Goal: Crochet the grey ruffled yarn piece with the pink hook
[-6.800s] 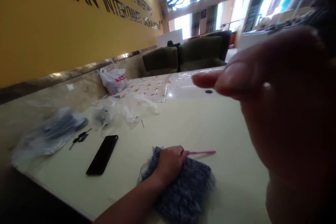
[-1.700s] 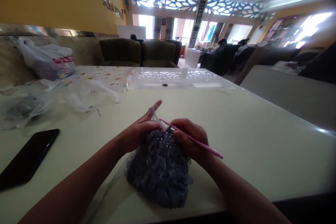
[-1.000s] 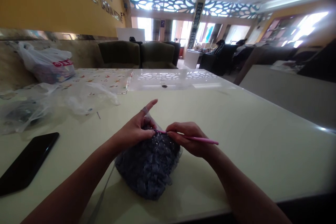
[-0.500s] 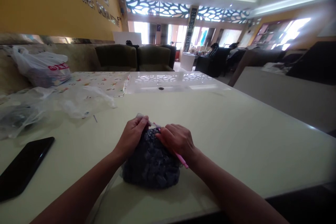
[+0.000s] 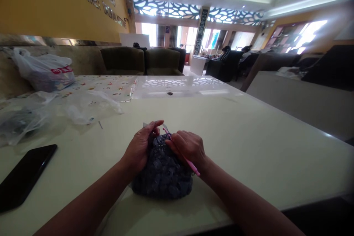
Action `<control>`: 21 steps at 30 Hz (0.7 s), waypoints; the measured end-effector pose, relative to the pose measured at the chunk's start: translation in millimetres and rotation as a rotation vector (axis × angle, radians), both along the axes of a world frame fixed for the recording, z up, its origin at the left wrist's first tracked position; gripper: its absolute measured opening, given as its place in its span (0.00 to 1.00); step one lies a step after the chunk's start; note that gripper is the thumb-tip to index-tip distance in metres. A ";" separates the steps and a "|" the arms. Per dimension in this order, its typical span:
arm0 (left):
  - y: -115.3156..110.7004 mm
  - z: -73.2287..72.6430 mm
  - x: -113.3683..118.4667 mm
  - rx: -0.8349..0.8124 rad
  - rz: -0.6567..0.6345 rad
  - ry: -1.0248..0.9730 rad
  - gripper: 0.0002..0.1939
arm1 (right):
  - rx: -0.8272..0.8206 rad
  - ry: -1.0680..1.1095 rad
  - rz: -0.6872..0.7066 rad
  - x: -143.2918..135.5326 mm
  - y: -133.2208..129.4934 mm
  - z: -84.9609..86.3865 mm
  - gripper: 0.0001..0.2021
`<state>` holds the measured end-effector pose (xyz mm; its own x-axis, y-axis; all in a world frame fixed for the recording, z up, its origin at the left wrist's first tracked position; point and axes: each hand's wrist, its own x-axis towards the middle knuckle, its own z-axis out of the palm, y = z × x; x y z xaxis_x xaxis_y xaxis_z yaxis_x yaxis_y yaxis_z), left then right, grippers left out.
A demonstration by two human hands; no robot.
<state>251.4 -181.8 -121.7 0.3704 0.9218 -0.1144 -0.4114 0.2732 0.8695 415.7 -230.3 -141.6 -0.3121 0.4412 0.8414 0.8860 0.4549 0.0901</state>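
Observation:
A dark grey-blue crocheted piece (image 5: 168, 173), bulky and rough in texture, stands on the table close in front of me. My left hand (image 5: 141, 145) is closed on its upper left edge, the index finger raised and pointing right. A pale translucent strip (image 5: 145, 124) shows by those fingers. Wrapped round a pink crochet hook (image 5: 190, 165), my right hand (image 5: 186, 145) rests against the piece's upper right edge. The hook's tip points up and left near the left fingertips, and its handle end sticks out below the right hand.
On the left lie a black phone (image 5: 26, 175), clear plastic bags (image 5: 90, 107) and a thin small stick (image 5: 100, 125). A filled white carrier bag (image 5: 45, 68) stands on a patterned cloth (image 5: 110, 84) at the back left. Armchairs (image 5: 162, 61) stand beyond the table (image 5: 249, 147).
My left index finger has lifted and stretched to the right. The hook's tip now shows above the edge, and the crocheted piece has shifted slightly right.

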 end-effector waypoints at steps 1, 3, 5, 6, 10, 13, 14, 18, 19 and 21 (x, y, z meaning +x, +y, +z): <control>-1.0 -0.5 0.2 0.027 0.004 0.027 0.17 | -0.002 -0.011 -0.005 0.4 0.8 -0.6 0.20; -3.5 -0.8 0.7 0.124 0.018 0.122 0.16 | 0.001 -0.038 -0.013 -0.2 2.4 -2.6 0.20; -6.4 -0.9 1.5 0.268 0.058 0.237 0.13 | 0.007 -0.059 -0.028 -3.2 3.2 -5.6 0.20; -7.8 -1.4 2.2 0.323 0.089 0.282 0.13 | 0.007 -0.064 -0.048 -5.4 3.2 -7.2 0.20; -10.6 -6.3 6.3 0.190 0.137 0.205 0.11 | 0.006 -0.039 -0.160 -13.2 0.3 -12.0 0.18; -9.6 -6.5 8.9 -0.065 0.018 0.019 0.12 | 0.053 -0.017 -0.089 -11.0 -1.8 -11.5 0.17; -8.9 -5.0 9.1 -0.120 -0.034 -0.018 0.12 | 0.065 -0.011 -0.019 -8.7 -1.8 -10.6 0.17; -5.6 2.9 5.9 -0.184 -0.134 -0.050 0.10 | -0.028 0.133 0.289 0.3 -0.6 -5.3 0.16; -4.5 3.8 4.3 -0.163 -0.128 -0.038 0.10 | -0.082 0.200 0.335 1.4 -0.7 -4.1 0.15; -1.8 3.5 0.5 -0.063 -0.097 0.024 0.11 | -0.182 0.313 0.391 2.0 -2.1 -2.2 0.12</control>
